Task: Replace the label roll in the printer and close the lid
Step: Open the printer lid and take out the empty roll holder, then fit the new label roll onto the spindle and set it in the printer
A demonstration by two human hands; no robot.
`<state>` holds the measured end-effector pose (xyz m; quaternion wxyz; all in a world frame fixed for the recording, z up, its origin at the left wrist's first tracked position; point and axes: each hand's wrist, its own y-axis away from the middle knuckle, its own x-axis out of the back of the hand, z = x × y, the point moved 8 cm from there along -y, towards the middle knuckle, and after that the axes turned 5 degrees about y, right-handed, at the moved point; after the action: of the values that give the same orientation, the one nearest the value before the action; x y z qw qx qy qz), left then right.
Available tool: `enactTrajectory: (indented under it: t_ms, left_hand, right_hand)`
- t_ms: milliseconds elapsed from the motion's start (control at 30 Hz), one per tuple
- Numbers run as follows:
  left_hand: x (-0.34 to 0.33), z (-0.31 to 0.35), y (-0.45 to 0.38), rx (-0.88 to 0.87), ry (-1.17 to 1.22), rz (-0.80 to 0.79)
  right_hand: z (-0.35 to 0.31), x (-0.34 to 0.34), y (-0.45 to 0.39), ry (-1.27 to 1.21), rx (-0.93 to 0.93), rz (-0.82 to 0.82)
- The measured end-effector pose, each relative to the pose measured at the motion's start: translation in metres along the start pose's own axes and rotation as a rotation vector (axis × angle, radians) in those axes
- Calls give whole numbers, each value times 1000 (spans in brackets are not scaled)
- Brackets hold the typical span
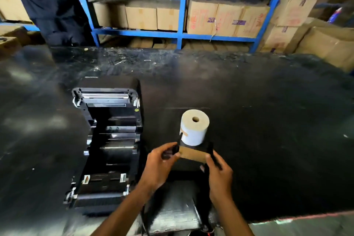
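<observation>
Boxes (228, 19) read perhaps "ADH"; hands (161, 163) hold core (193, 155).

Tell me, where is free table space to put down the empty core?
Bare table lies right of the new label roll, and beyond the printer. The gap between printer and roll is narrow; both hands holding the core crowd it.

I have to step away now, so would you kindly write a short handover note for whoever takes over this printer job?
Left hand and right hand together hold the empty cardboard core with its black end holders, just above the table.
New roll stands on end on the table, right of the printer.
Printer lid open, bay looks empty.
Done: old core out.
Left: strip the holders, fit them to the new roll, load it, close the lid.
</observation>
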<state>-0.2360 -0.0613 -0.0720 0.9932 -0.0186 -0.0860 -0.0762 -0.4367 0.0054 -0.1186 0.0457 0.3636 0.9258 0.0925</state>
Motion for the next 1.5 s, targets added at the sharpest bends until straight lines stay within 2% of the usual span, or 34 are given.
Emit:
enactTrajectory:
  t_ms: [67, 133, 267, 367, 533, 667, 733, 800, 833, 900, 967, 1067, 1133, 1267, 1367, 1500]
  left_hand:
    - [-26, -15, -11, 58, 73, -28]
    - [-37, -32, -19, 85, 30, -9]
    - [-58, -55, -32, -6, -476, -73]
    - [-80, -61, -40, -80, -693, -171]
    - [-95, -64, -50, -91, -663, -213]
    - [-87, -55, -37, -90, -473, -46]
    - [-91, -59, -22, 9, -412, -141]
    - [-95, -63, -10, 50, -484, -288]
    - [-90, -62, -7, 72, -475, -299]
    - [-66, -61, -6, 115, -405, -223]
    - [-36, -62, -8, 147, -362, -121]
    - [2, -62, -11, 148, -378, 66]
    - [4, -62, -13, 126, -397, 114]
    - [-42, -69, -16, 96, -491, -34]
    - [-71, -77, -18, 50, -571, -144]
    - [-75, -83, -20, 45, -592, -156]
  right_hand:
    - [9, 25, -21, -74, -88, 4]
    - [17, 52, -38, -51, -128, 34]
    - [22, 91, -65, 79, -131, 2]
    - [28, 93, -72, 171, -114, -58]
    - [36, 80, -70, 235, -104, -132]
    - [40, 65, -69, 229, -95, -172]
    - [43, 53, -68, 209, -109, -213]
    - [46, 41, -67, 191, -126, -262]
    - [47, 37, -68, 188, -131, -286]
    - [46, 37, -76, 203, -120, -291]
    - [38, 49, -93, 269, -77, -228]
    - [30, 67, -117, 390, -43, -162]
    - [27, 65, -119, 478, -14, -192]
    - [34, 43, -91, 596, 61, -309]
    - [44, 37, -69, 749, 116, -305]
    - [47, 38, -59, 882, 159, -284]
